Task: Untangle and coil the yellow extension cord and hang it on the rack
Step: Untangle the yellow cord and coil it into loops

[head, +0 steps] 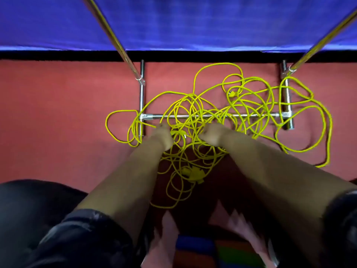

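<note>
Yellow extension cord point(190, 113): one loose tangle on the red floor point(58, 113), thickest at the middle, draped over and under the low crossbar of the chrome rack point(152, 115). Wide loops spread out past the rack's right foot, a single loop beyond its left foot. Plug end point(231, 93) lying toward the far edge of the floor, near the blue cloth point(173, 22). Chunky socket end point(191, 174) on the near side, between the two forearms.

Left hand point(164, 135) sunk into the knot just on the near side of the crossbar, fingers curled round strands. Right hand point(211, 135) a little to the right of it, likewise closed on a bunch of strands, knuckles up. Both blurred, so single fingers hard to make out. Hands apart, with several strands between them.

Two rack uprights slanting up and outward toward the top corners, across the blue cloth. Dark sleeves point(87, 229) at the near left and near right corners.
</note>
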A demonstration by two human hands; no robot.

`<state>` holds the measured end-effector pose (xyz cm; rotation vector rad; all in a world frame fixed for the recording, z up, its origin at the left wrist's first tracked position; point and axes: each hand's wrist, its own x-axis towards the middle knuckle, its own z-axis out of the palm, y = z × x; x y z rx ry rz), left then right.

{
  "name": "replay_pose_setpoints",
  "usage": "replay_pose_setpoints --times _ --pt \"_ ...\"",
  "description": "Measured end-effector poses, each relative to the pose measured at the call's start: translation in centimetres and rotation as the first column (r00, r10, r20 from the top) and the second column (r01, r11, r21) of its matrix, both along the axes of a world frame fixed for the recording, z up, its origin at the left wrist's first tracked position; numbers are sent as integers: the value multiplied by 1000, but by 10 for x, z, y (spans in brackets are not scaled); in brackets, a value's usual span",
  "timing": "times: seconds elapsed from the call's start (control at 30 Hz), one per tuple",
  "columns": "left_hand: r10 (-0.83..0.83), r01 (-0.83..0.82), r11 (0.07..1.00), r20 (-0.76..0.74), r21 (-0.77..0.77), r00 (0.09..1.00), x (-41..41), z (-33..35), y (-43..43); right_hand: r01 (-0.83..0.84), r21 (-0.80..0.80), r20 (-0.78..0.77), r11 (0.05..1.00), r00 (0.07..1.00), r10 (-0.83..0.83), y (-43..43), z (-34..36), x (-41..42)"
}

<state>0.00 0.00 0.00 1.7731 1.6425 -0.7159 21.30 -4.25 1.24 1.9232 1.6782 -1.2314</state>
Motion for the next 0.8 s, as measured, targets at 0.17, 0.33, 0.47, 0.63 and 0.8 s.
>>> replay_pose_setpoints --times 0.17,0.33,0.47,0.63,0.8 --pt "-6 14 991 -56 132 998 -9 -35 -15 -30 -49 56 998 998 33 0 -30 -3" --pt "36 -30 979 -28 204 999 -16 -50 -23 -75 -43 97 996 992 79 4 -27 -17" --pt "69 -66 996 -49 65 996 -19 -55 -17 -162 -84 104 983 980 171 -1 -25 -31" --pt "-46 46 998 -4 -41 999 -20 -50 -26 -201 -64 123 978 971 207 -8 -15 -37" --pt "184 -183 983 238 -27 954 -15 -23 -33 -167 -51 120 985 978 172 -24 -5 -25"
